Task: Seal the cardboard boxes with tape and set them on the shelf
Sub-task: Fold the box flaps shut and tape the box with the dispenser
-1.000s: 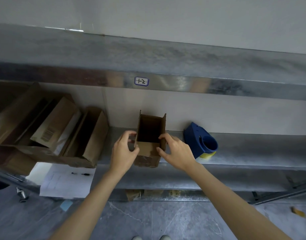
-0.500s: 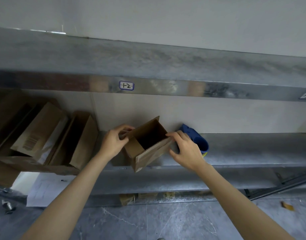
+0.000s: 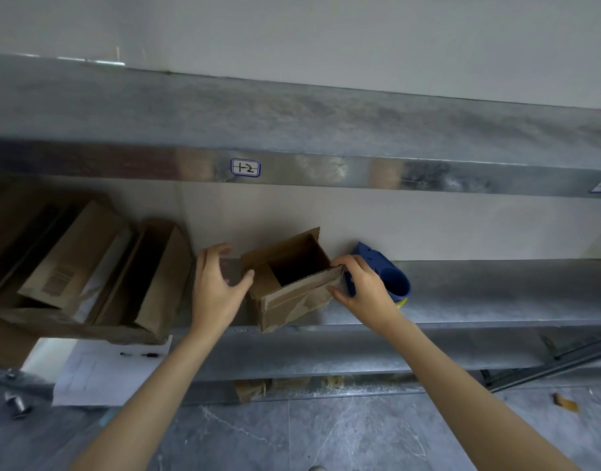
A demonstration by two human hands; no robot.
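Cardboard box (image 3: 292, 294), small and open-topped, sat skewed on the metal shelf (image 3: 496, 294), its near corner poking past the front edge. Your left hand (image 3: 214, 290) was spread wide beside it, only the thumb touching the box's left wall. Your right hand (image 3: 367, 290) pinched the top rim at the box's right corner, fingers curled over it. Just behind that hand stood a blue tape dispenser (image 3: 396, 283); larger open cartons (image 3: 156, 283) leaned further left.
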